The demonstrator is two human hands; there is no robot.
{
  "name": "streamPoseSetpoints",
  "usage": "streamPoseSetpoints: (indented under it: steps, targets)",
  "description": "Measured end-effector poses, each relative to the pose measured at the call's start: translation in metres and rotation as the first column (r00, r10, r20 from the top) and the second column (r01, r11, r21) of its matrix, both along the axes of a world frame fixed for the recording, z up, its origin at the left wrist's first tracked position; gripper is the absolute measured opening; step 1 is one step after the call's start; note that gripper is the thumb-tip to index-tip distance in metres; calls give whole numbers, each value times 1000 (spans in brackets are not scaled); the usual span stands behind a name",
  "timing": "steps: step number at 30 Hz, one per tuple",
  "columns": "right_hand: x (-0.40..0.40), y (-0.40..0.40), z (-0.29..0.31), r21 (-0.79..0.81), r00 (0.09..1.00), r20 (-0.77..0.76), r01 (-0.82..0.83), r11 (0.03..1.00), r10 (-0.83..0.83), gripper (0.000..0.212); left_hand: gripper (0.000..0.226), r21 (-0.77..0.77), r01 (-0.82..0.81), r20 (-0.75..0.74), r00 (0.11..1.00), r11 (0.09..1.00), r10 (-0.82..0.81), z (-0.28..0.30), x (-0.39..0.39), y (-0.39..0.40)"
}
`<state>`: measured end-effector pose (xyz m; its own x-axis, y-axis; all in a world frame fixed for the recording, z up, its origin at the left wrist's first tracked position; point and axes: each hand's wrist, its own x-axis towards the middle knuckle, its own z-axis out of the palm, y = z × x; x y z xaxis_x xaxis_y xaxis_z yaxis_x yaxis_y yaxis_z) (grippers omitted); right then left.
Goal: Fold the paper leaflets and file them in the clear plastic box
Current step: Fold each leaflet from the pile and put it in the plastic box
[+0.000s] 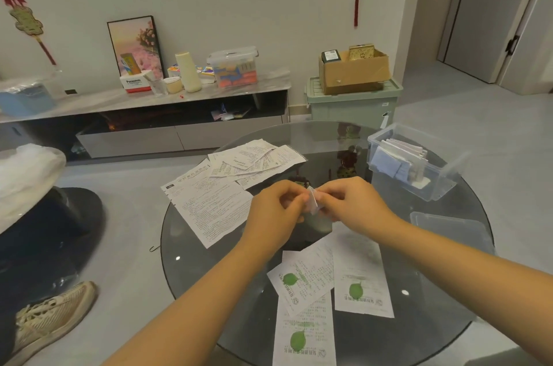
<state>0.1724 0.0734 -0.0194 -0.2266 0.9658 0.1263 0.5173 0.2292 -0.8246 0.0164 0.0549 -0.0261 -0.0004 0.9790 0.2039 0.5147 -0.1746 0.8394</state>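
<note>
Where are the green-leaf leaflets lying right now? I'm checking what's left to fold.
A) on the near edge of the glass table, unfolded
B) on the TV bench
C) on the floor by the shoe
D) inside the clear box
A: three leaf leaflets lie flat on the glass table nearest the person, while the clear box holds only folded papers.

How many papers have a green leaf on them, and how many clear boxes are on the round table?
Green-leaf leaflets: 3
Clear plastic box: 1
Clear lid lying flat: 1
Total: 5
</note>
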Motion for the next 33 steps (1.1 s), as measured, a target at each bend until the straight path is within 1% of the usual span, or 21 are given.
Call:
streamPoseSetpoints:
  steps: [3, 5, 7, 8, 10, 11, 14, 17, 19, 22, 24, 26, 27, 29, 31, 33]
  targets:
    - [11, 4, 6, -119, 996, -89, -27, 993, 16, 21, 15, 19, -35, 39, 999, 999, 34, 4, 12, 6]
    - [19, 5, 11, -142, 993, -115, -56, 988, 40, 23, 15, 39, -48, 0, 999, 998, 48, 8, 21, 11]
    - [24, 7, 13, -117, 995, -86, -68, 991, 58, 23, 2, 47, -46, -63, 997, 998, 49, 9, 26, 15]
    - [28, 8, 14, -88, 998, -50, -46, 995, 42, 21, 7, 38, -38, -63, 997, 999, 41, 10, 30, 17]
    - [35, 10, 15, -36, 1000, -5, 20, 999, -21, 21, 14, -2, -14, -6, 1000, 1000, 14, 11, 36, 23]
    - [40, 12, 17, -21, 999, -6, 51, 998, -51, 20, 15, -13, 1, 20, 1000, 1000, -1, 13, 39, 25]
    - [52, 17, 22, -2, 993, -22, 117, 993, -117, 15, 11, -40, 40, 51, 998, 998, -38, 19, 51, 36]
    - [65, 24, 29, -2, 988, 67, 143, 990, -142, 11, 3, -77, 79, 64, 995, 994, -74, 24, 60, 45]
    - [75, 30, 36, -14, 985, 113, 136, 991, -134, 10, 5, -94, 107, 85, 991, 990, -99, 29, 68, 52]
    - [88, 40, 46, -10, 986, 105, 133, 991, -131, 11, 5, -79, 157, 145, 979, 984, -144, 36, 79, 65]
    - [99, 49, 51, 6, 980, 76, 185, 983, -185, 11, 9, -53, 187, 146, 973, 981, -178, 42, 91, 78]
    - [114, 59, 52, 45, 951, 61, 302, 952, -305, 13, 17, -21, 198, 62, 979, 980, -196, 46, 105, 94]
    - [119, 63, 51, 68, 927, 62, 366, 928, -370, 14, 20, 0, 204, -9, 979, 979, -204, 47, 110, 99]
    - [136, 72, 48, 127, 864, 87, 484, 866, -496, 17, 21, 46, 262, -190, 950, 964, -249, 47, 126, 112]
    - [150, 78, 44, 195, 803, 144, 550, 812, -578, 19, 25, 99, 344, -403, 872, 934, -278, 45, 142, 126]
    - [157, 81, 39, 244, 755, 197, 580, 777, -625, 20, 33, 105, 436, -579, 757, 894, -301, 41, 154, 138]
